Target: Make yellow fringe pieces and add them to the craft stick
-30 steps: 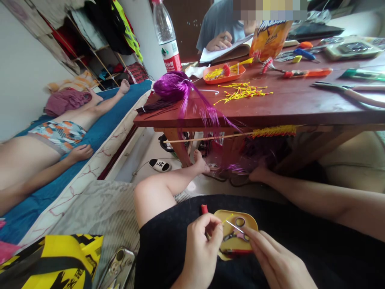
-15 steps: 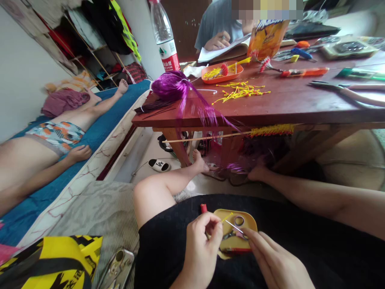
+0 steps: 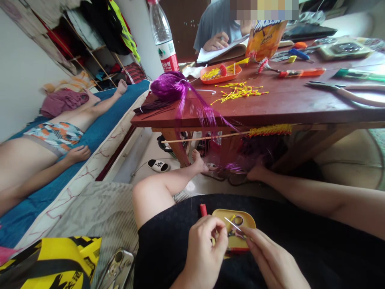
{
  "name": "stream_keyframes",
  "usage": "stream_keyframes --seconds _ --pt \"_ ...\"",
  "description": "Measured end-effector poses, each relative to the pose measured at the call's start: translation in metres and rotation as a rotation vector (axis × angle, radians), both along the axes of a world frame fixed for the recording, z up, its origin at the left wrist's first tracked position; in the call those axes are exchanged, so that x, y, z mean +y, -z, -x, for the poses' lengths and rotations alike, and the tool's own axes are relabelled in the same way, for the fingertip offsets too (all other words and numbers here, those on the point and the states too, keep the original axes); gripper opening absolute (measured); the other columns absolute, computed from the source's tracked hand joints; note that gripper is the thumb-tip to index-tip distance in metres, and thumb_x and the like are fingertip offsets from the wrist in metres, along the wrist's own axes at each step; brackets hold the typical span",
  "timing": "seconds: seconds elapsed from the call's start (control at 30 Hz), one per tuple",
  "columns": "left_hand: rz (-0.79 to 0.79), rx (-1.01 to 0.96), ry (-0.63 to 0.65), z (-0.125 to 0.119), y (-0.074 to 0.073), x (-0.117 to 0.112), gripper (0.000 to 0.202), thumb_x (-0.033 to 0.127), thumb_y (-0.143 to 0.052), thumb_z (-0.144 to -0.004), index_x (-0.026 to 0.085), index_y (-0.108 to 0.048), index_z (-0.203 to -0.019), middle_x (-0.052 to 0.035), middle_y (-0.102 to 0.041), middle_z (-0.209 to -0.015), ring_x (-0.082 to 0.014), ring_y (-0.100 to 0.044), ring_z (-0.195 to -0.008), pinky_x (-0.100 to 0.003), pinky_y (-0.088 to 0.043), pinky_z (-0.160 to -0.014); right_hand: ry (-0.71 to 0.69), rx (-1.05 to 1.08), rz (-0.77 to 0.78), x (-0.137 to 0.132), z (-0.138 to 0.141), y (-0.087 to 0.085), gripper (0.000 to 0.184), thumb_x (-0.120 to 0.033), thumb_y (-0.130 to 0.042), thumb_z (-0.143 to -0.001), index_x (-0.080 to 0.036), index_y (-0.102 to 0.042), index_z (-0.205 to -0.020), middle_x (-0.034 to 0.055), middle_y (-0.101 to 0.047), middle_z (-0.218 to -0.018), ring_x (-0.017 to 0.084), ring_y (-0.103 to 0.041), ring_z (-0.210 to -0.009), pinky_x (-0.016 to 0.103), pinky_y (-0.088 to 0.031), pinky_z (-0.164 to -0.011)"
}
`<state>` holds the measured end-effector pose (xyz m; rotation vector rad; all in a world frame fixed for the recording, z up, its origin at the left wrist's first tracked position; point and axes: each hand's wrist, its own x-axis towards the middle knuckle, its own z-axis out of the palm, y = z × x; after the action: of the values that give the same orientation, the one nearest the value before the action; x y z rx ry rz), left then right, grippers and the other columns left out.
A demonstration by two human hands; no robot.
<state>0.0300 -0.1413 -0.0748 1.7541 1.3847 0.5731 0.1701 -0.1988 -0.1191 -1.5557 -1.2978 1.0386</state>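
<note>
A small yellow tray (image 3: pixel 243 218) rests on my lap on black cloth, with small scissors and a red stick in it. My left hand (image 3: pixel 204 253) is closed in a pinch beside the tray's left edge, around something too small to name. My right hand (image 3: pixel 270 261) pinches a thin metal needle (image 3: pixel 232 224) that points up-left over the tray toward the left hand. A short red piece (image 3: pixel 203 209) stands just left of the tray.
A wooden table (image 3: pixel 288 104) ahead carries purple fibre (image 3: pixel 174 86), yellow sticks, an orange tray (image 3: pixel 221 74), pliers and a bottle (image 3: pixel 161 38). Another person writes at its far side. Someone lies on the blue bed (image 3: pixel 102 116) at left. Pliers (image 3: pixel 117 269) lie near my left knee.
My left hand has closed tighter and shifted slightly right toward the needle; the yellow bit seen at its fingertips is hidden now. The view drifted a little.
</note>
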Motion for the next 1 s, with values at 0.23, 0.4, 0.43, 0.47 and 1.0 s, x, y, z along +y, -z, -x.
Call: stream_keyframes --seconds 0.23,0.4,0.43,0.47,1.0 --pt "-0.206 0.049 0.027 0.015 -0.013 0.006 0.012 0.022 -0.048 -0.081 0.018 -0.057 -0.087 -0.0063 -0.062 -0.086 -0.0181 -0.057 -0.081 -0.027 -0.044 -0.073 0.092 0.756 0.287 0.027 -0.004 -0.034 0.03 -0.047 -0.056 -0.08 -0.017 -0.063 -0.077 -0.005 -0.039 -0.053 0.007 -0.032 -0.047 0.016 -0.032 -0.045" --pt "-0.211 0.739 0.145 0.048 0.009 0.035 0.025 0.014 -0.032 -0.085 0.017 -0.056 -0.083 -0.0057 -0.06 -0.073 -0.0194 -0.056 -0.073 -0.031 -0.043 -0.065 0.232 0.69 0.207 0.033 -0.034 -0.038 0.027 -0.046 -0.063 -0.074 -0.019 -0.061 -0.075 -0.0009 -0.05 -0.065 0.01 -0.039 -0.058 0.015 -0.037 -0.049" --pt "-0.197 0.774 0.259 0.048 0.017 0.039 0.024 0.011 -0.035 -0.083 0.017 -0.058 -0.081 -0.0059 -0.06 -0.074 -0.0202 -0.056 -0.076 -0.031 -0.043 -0.065 0.259 0.693 0.203 0.033 -0.037 -0.038 0.028 -0.047 -0.064 -0.073 -0.019 -0.061 -0.075 -0.0004 -0.051 -0.066 0.011 -0.04 -0.059 0.015 -0.038 -0.049" --pt "-0.194 0.777 0.368 0.047 0.026 0.042 0.022 0.009 -0.039 -0.08 0.018 -0.059 -0.083 -0.0055 -0.061 -0.08 -0.0203 -0.055 -0.081 -0.03 -0.043 -0.068 0.273 0.701 0.201 0.033 -0.039 -0.037 0.028 -0.047 -0.064 -0.072 -0.019 -0.061 -0.074 -0.0001 -0.051 -0.067 0.011 -0.04 -0.059 0.015 -0.039 -0.05" --pt "-0.155 0.725 0.828 0.056 0.038 0.063 0.018 0.01 -0.046 -0.078 0.018 -0.055 -0.091 -0.0031 -0.057 -0.087 -0.0165 -0.055 -0.076 -0.029 -0.042 -0.079 0.232 0.82 0.254 0.033 -0.041 -0.029 0.027 -0.045 -0.061 -0.075 -0.018 -0.058 -0.072 -0.0018 -0.045 -0.06 0.01 -0.035 -0.052 0.019 -0.036 -0.047"
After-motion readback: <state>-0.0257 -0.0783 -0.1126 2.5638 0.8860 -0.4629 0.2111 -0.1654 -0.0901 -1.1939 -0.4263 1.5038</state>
